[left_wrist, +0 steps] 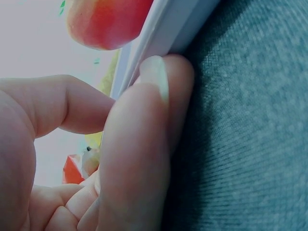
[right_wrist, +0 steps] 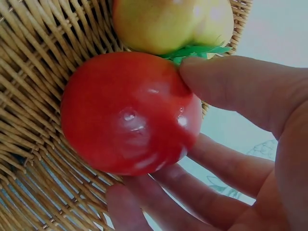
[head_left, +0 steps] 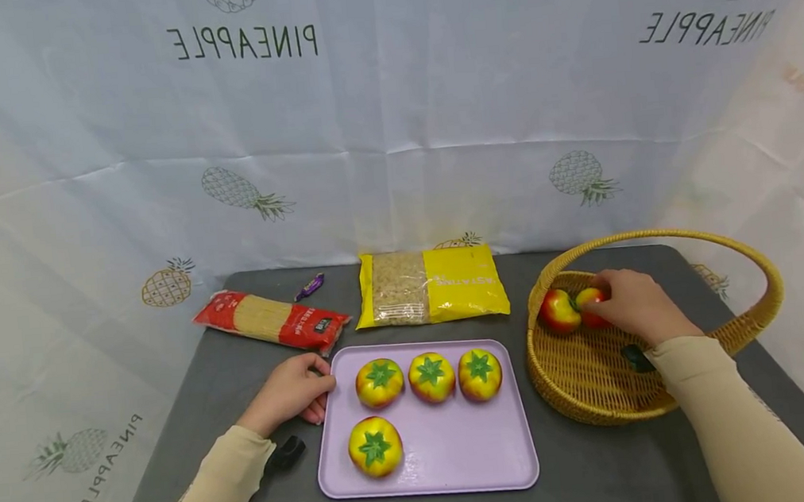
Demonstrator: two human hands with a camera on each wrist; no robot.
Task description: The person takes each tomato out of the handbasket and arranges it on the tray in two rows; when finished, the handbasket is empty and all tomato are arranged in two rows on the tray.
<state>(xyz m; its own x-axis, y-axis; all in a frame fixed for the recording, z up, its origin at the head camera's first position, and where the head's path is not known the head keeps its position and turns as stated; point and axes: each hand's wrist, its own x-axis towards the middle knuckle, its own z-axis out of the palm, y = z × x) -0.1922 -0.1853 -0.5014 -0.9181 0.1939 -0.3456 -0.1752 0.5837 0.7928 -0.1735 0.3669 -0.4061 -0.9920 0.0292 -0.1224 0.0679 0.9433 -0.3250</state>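
Inside the wicker basket (head_left: 600,381), my right hand (head_left: 638,304) holds a red tomato (right_wrist: 130,113), thumb on its leafy top and fingers curled round its other side. A second tomato (head_left: 560,311), red and yellow, lies right beside it against the basket wall. My left hand (head_left: 294,390) is at the left rim of a lilac tray (head_left: 462,449), pinching the edge with thumb and fingertips in the left wrist view. On the tray, three yellow-red tomatoes (head_left: 430,377) with green star-shaped tops form a row at the back, and another tomato (head_left: 375,446) sits at the front left.
Behind the tray lies a yellow bag (head_left: 465,281) with a see-through panel. A red noodle packet (head_left: 279,319) and a small purple wrapped candy (head_left: 309,287) lie at the back left. The basket's tall handle (head_left: 659,236) arches over the right arm. A pineapple-print curtain (head_left: 389,108) hangs behind the table.
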